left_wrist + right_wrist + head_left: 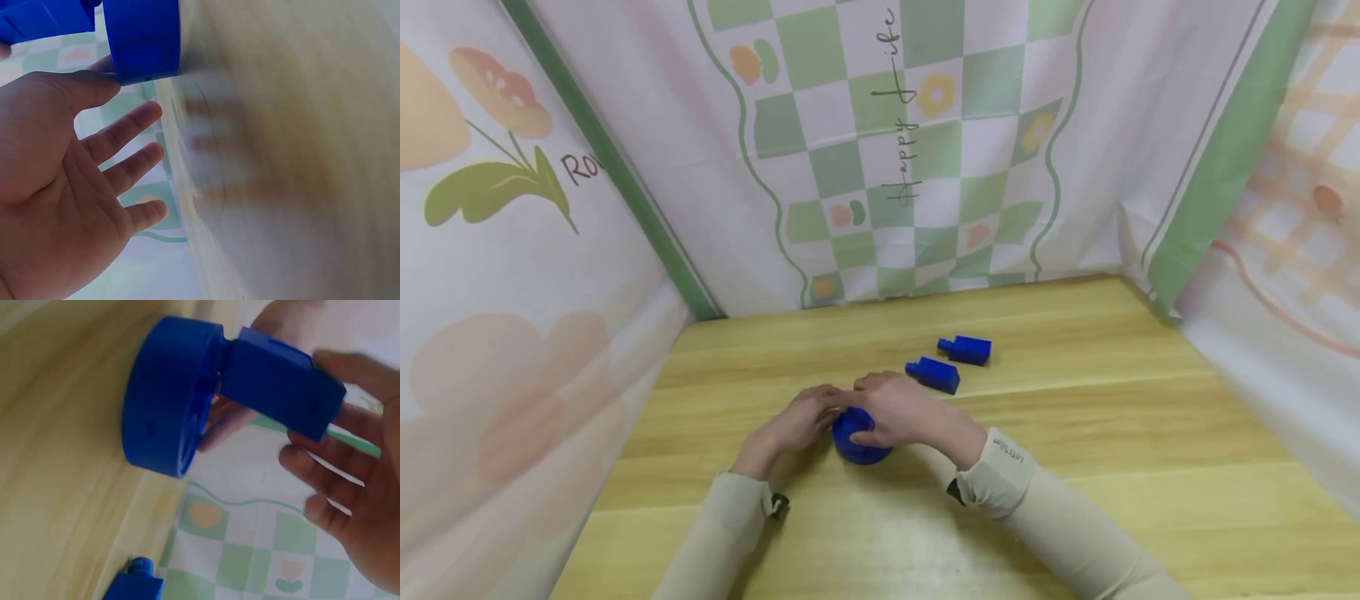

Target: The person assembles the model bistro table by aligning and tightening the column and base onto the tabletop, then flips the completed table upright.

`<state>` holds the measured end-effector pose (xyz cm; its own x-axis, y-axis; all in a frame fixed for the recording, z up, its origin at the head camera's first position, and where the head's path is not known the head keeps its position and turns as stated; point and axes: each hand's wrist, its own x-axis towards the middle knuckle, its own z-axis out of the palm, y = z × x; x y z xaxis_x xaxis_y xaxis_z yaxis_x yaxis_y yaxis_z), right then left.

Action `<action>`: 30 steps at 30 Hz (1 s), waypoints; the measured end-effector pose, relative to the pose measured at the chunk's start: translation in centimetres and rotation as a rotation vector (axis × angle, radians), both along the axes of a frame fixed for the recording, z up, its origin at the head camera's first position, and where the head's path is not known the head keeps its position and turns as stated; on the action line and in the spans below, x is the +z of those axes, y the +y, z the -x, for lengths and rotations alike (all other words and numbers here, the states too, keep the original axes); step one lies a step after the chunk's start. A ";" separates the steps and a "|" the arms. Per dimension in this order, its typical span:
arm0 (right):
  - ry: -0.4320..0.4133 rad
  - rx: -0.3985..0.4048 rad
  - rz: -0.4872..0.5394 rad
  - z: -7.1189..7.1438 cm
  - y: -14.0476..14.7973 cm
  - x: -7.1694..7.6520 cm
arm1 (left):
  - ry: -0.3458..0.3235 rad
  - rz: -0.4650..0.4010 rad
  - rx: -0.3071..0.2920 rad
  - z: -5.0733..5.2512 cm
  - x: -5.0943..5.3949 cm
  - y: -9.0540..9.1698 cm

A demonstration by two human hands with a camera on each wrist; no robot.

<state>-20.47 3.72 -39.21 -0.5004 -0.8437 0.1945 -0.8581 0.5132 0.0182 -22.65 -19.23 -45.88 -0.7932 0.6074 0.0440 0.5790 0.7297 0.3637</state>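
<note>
A round blue piece (844, 433) with a raised rim stands on the wooden table. My left hand (805, 418) grips its edge between thumb and index finger, while the other fingers spread loosely, as the left wrist view shows. Over the round piece, my right hand (904, 408) pinches a blue rectangular block (281, 384) by its upper end. The block's narrow neck points down at the inside of the round piece; whether it is seated there I cannot tell. From the head view this block is mostly hidden under the right hand.
Two similar blue blocks with threaded necks, a nearer one (937, 375) and a farther one (972, 351), lie on the table (1075, 433) beyond my right hand. Patterned cloth (925, 150) hangs behind the table and at both sides.
</note>
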 end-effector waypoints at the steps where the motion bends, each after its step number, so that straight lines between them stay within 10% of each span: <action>1: -0.007 0.012 -0.007 0.1 0.1 0.0 | 0.001 0.003 -0.002 0.0 0.0 0.0; 17: -0.119 0.047 -0.006 -0.1 -0.2 0.3 | 0.013 -0.014 -0.010 0.1 0.0 -0.2; 30: -0.036 0.027 -0.073 -0.3 -0.4 0.1 | -0.048 -0.009 -0.002 0.0 0.1 -0.3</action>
